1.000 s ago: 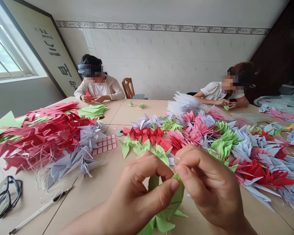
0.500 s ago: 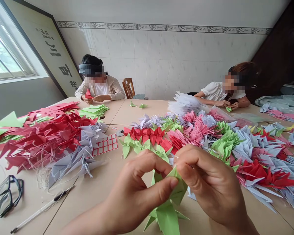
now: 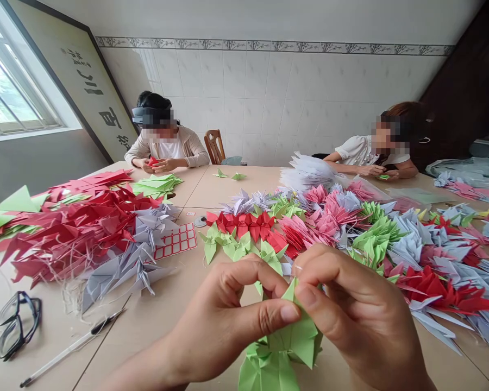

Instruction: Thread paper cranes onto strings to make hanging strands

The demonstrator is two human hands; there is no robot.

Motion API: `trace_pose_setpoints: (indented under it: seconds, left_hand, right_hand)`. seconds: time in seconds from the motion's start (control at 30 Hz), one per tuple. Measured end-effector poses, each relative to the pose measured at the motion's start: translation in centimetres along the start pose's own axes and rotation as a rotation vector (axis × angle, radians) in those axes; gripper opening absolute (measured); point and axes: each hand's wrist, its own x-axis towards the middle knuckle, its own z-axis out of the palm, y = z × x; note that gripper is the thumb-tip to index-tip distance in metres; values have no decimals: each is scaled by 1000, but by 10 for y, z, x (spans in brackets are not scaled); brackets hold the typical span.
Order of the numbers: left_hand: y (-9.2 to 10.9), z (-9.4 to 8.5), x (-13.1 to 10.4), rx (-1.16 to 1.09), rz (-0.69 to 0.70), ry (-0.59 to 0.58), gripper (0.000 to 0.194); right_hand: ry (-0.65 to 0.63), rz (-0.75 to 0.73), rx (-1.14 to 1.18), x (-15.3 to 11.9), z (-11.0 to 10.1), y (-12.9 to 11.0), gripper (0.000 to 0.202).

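Observation:
Low in the centre, my left hand [image 3: 236,320] pinches the tip of a green folded paper piece [image 3: 303,336] between thumb and forefinger. My right hand [image 3: 350,309] grips the same paper from the other side, fingertips nearly touching the left ones. A short bit of white string [image 3: 298,267] shows at my right fingertips. More green folded paper [image 3: 269,369] hangs below, joined or touching; which, I cannot tell. Just beyond my hands lie green paper stars [image 3: 236,244] and a row of red ones [image 3: 248,224].
Red folded papers [image 3: 81,228] pile up at left, near glasses [image 3: 18,326] and a pen [image 3: 73,347]. Colourful folded papers [image 3: 375,239] cover the right side. Two people [image 3: 167,146] [image 3: 375,152] sit across the table [image 3: 146,331], folding paper.
The green paper has turned and bunched beneath my hands, its points now facing differently. My right hand has shifted slightly right. Across the table, both people's held papers have changed position.

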Motion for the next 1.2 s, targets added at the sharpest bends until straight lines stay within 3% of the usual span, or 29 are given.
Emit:
trace_pose_setpoints:
  seconds: [0.63,1.0,1.2]
  left_hand:
    - [-2,-1,1,-10,0,-15,20]
    - [0,0,0,-98,58,8,19]
    - [0,1,-2,-13,103,29,20]
  right_hand:
    - [12,11,32,-1,2,3,14]
    - [-11,-77,36,-1,1,-2,21]
    - [3,-90,14,0,0,-5,20]
